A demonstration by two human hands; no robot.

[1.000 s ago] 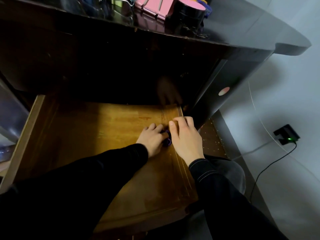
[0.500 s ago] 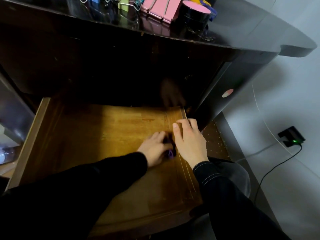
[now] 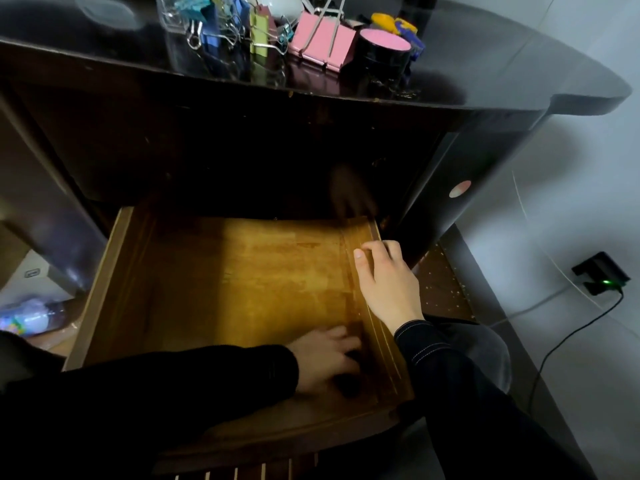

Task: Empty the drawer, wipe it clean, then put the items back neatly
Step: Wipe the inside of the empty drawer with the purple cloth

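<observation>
Your right hand (image 3: pixel 388 282) grips the drawer (image 3: pixel 242 289) rim, probably steadying it; left hand (image 3: pixel 325 358) fingers curled, can't tell round what.

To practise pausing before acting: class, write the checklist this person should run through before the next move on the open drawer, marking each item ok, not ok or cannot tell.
1. Drawer pulled out, floor within reach: ok.
2. Items taken out: pink binder clip and black tin stand on the desktop: ok.
3. Right hand holds the drawer's right wall to steady it: ok.
4. Left hand has a wiping cloth: cannot tell; something dark lies under its fingers, blurred.
5. Back of the drawer wiped: cannot tell; it lies in shadow.
</observation>
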